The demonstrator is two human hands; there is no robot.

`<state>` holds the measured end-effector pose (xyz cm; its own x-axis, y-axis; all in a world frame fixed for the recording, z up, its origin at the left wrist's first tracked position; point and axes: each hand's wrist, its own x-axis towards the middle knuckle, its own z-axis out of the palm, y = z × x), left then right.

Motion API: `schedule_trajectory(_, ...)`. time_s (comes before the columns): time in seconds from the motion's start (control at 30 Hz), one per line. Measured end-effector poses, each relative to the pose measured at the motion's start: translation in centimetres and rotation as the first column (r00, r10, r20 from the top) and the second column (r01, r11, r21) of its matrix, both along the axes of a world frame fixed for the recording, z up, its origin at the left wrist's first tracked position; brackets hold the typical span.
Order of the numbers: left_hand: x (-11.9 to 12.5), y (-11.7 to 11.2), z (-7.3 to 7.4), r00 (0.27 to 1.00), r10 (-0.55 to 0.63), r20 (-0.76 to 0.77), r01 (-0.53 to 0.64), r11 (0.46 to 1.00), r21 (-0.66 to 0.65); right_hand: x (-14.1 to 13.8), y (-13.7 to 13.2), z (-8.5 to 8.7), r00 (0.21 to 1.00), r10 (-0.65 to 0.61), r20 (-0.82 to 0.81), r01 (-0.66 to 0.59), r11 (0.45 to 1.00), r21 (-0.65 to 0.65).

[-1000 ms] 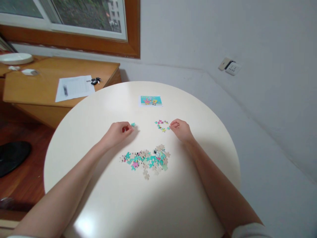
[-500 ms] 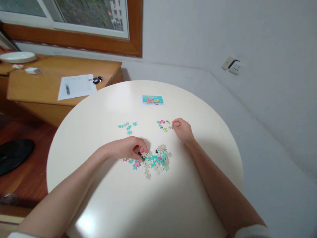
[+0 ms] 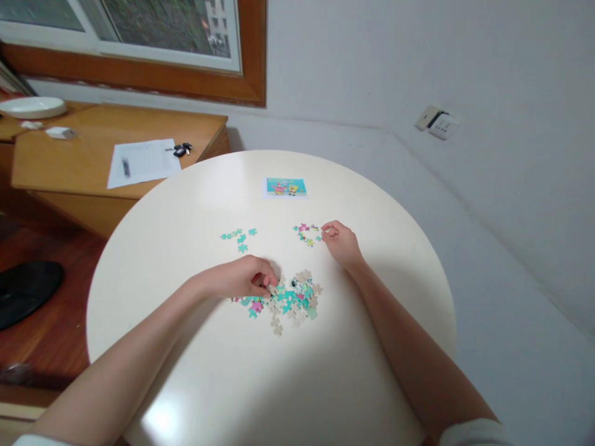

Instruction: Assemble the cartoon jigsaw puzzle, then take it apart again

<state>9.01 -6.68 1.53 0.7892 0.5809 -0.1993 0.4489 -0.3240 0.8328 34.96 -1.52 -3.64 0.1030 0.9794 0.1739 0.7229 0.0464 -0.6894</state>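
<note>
A heap of loose jigsaw pieces [image 3: 290, 302], teal, pink and beige, lies in the middle of the round cream table [image 3: 223, 384]. My left hand [image 3: 248, 277] rests at the heap's left edge with its fingers pinched on a piece. My right hand [image 3: 341, 241] sits farther back, fingers curled beside a small cluster of pink and yellow pieces [image 3: 307, 233], touching its right edge. A few teal pieces [image 3: 239, 238] lie apart at the left. A small cartoon reference picture [image 3: 286, 187] lies at the far side.
A wooden desk [image 3: 83, 167] stands behind the table at the left, with a paper sheet [image 3: 142, 162], keys [image 3: 182, 149] and a white plate [image 3: 32, 107]. White walls close the right side, with a wall socket [image 3: 437, 122]. A dark round object [image 3: 28, 291] sits on the wooden floor.
My left hand left the teal pieces at the back left and came down to the central heap, where it now pinches a piece. My right hand has stayed by the small cluster.
</note>
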Motion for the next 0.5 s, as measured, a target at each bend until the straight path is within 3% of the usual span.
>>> schedule_trajectory(0.5,0.09,0.00,-0.26,0.998,-0.056,0.007,0.055,0.995,0.078,0.07,0.16,-0.23,1.000,-0.003,0.015,0.003,1.000,0.009)
